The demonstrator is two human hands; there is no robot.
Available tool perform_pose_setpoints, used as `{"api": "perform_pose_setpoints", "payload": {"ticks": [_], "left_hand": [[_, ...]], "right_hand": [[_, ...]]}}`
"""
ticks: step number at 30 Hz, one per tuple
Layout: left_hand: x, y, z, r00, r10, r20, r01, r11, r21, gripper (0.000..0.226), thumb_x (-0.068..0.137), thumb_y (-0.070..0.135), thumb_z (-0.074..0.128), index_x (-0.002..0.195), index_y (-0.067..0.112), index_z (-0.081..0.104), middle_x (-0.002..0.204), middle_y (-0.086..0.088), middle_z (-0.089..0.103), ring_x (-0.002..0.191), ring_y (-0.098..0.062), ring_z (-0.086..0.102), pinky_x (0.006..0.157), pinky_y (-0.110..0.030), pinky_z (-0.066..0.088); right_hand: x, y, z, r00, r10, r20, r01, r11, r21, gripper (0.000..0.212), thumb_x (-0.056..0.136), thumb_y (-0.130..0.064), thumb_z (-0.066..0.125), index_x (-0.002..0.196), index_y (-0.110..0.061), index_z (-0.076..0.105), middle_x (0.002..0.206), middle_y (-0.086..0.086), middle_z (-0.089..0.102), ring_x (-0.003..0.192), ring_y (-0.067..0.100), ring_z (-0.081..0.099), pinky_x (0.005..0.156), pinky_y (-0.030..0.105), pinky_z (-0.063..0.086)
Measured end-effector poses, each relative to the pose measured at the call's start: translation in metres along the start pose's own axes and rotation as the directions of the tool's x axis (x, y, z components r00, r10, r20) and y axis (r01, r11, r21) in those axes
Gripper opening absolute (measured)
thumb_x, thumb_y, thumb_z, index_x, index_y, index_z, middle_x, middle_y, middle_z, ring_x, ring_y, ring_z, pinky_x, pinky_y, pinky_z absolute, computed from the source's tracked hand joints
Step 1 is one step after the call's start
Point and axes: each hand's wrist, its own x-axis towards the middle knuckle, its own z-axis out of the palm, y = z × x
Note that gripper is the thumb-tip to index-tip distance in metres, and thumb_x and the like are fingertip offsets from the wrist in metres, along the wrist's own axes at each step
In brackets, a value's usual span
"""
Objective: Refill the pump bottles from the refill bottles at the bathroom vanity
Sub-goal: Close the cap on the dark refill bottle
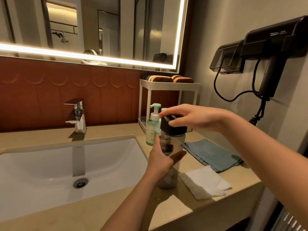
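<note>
While the left hand (160, 161) is wrapping around the middle of a tall, smoky clear refill bottle (171, 157), the bottle is standing upright on the beige vanity counter (103, 212), just right of the white sink basin (55, 169). The left fingers are clenching its body, thumb across the front. The right hand (198, 120) is reaching in from the right and gripping the bottle's black cap (173, 126) from above, fingertips curling over its top edge.

Just right of the bottle's base, a folded white cloth (205, 184) is lying flat on the counter, and beyond it a folded blue cloth (211, 154) is lying nearer the wall. Directly behind the held bottle, two pump bottles (152, 129) with mint-green pump heads are standing close together; the nearer one is mostly hidden by the cap and hand. A white two-tier rack (168, 87) is standing behind them in the corner, carrying brown folded items on its top shelf. A chrome faucet (77, 114) is rising behind the basin. On the right wall a black hair dryer (273, 47) is hanging in its holder, and a lit mirror (93, 30) is glowing above.
</note>
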Motion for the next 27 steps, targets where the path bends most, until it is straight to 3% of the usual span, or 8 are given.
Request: {"api": "perform_pose_setpoints", "payload": {"ticks": [5,8,12,14,16,21,24,27], "left_hand": [[0.000,0.000,0.000,0.999,0.034,0.000,-0.034,0.999,0.017,0.076,0.066,0.039,0.081,0.126,0.037,0.034,0.114,0.015,0.052,0.106,-0.005,0.051,0.091,-0.030,0.048],[0.000,-0.001,0.001,1.000,0.019,-0.003,-0.019,1.000,0.000,0.076,0.067,0.034,0.081,0.126,0.037,0.035,0.115,0.013,0.053,0.111,-0.010,0.051,0.096,-0.036,0.047],[-0.003,0.002,0.001,1.000,0.007,-0.003,-0.007,1.000,-0.002,0.085,0.069,0.032,0.081,0.137,0.032,0.029,0.118,0.013,0.049,0.111,-0.009,0.049,0.098,-0.035,0.045],[-0.004,0.003,0.001,1.000,0.006,0.002,-0.006,1.000,-0.009,0.084,0.069,0.031,0.080,0.135,0.033,0.029,0.117,0.014,0.049,0.108,-0.006,0.048,0.093,-0.031,0.045],[-0.003,0.003,0.001,1.000,0.003,0.002,-0.003,1.000,-0.011,0.081,0.069,0.031,0.081,0.133,0.034,0.031,0.117,0.014,0.049,0.109,-0.007,0.049,0.094,-0.032,0.045],[-0.001,0.000,-0.001,1.000,0.023,0.014,-0.023,1.000,-0.009,0.071,0.070,0.030,0.080,0.122,0.042,0.032,0.113,0.017,0.049,0.107,-0.006,0.049,0.092,-0.029,0.045],[-0.001,-0.001,0.000,0.999,0.039,0.019,-0.039,0.999,-0.001,0.073,0.070,0.031,0.080,0.122,0.043,0.030,0.112,0.019,0.048,0.106,-0.003,0.047,0.089,-0.026,0.045],[-0.002,-0.002,0.000,0.998,0.056,0.017,-0.057,0.998,0.009,0.072,0.070,0.034,0.080,0.122,0.042,0.031,0.110,0.021,0.048,0.103,0.001,0.048,0.087,-0.023,0.044]], "right_hand": [[-0.001,-0.002,0.001,0.980,-0.110,-0.167,0.042,0.930,-0.365,0.043,0.088,-0.035,0.058,0.127,-0.018,0.056,0.121,0.001,0.058,0.100,0.011,0.051,0.067,0.015,0.047],[0.012,-0.005,0.008,0.939,-0.068,-0.338,-0.106,0.876,-0.470,0.051,0.079,-0.055,0.060,0.108,-0.013,0.065,0.100,0.003,0.066,0.088,0.016,0.061,0.069,0.024,0.054],[0.022,0.002,0.020,0.825,-0.063,-0.562,-0.336,0.745,-0.577,0.055,0.085,-0.066,0.038,0.086,-0.015,0.061,0.077,0.000,0.060,0.073,0.016,0.059,0.062,0.027,0.047],[0.026,0.007,0.023,0.863,0.005,-0.505,-0.289,0.825,-0.486,0.052,0.091,-0.059,0.030,0.090,-0.016,0.058,0.079,0.001,0.058,0.077,0.018,0.057,0.065,0.029,0.046],[0.029,0.009,0.027,0.936,0.055,-0.349,-0.122,0.977,-0.175,0.042,0.096,-0.051,0.028,0.097,-0.018,0.054,0.085,0.001,0.055,0.087,0.021,0.056,0.072,0.029,0.046],[0.006,0.018,0.013,1.000,0.002,-0.020,0.005,0.942,0.337,0.025,0.095,-0.031,0.044,0.120,-0.030,0.046,0.110,-0.011,0.050,0.100,0.006,0.050,0.079,0.018,0.040],[-0.009,0.023,0.001,0.999,-0.022,0.031,0.015,0.980,0.200,0.046,0.092,-0.029,0.051,0.136,-0.025,0.041,0.119,-0.011,0.050,0.105,0.003,0.050,0.084,0.018,0.042],[-0.008,0.014,0.003,0.988,-0.035,-0.147,0.005,0.980,-0.198,0.053,0.083,-0.039,0.063,0.130,-0.017,0.051,0.118,0.000,0.059,0.097,0.007,0.055,0.076,0.018,0.048]]}}
